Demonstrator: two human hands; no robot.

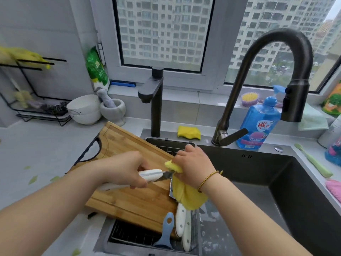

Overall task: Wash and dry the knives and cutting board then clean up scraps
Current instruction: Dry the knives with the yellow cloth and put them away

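As left hand [127, 169] grips knife [151, 174], right hand [193, 163] cloth [188, 197], cutting board [129, 146] overhangs the sink [262, 170].

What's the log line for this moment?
left hand: grips knife handle | right hand: holds yellow cloth on blade | cutting board: lies under both hands

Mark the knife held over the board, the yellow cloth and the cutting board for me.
knife [151, 174]: head view, on its white handle.
yellow cloth [186, 197]: head view, on the hanging fold.
cutting board [129, 198]: head view, on bare wood near its front edge.
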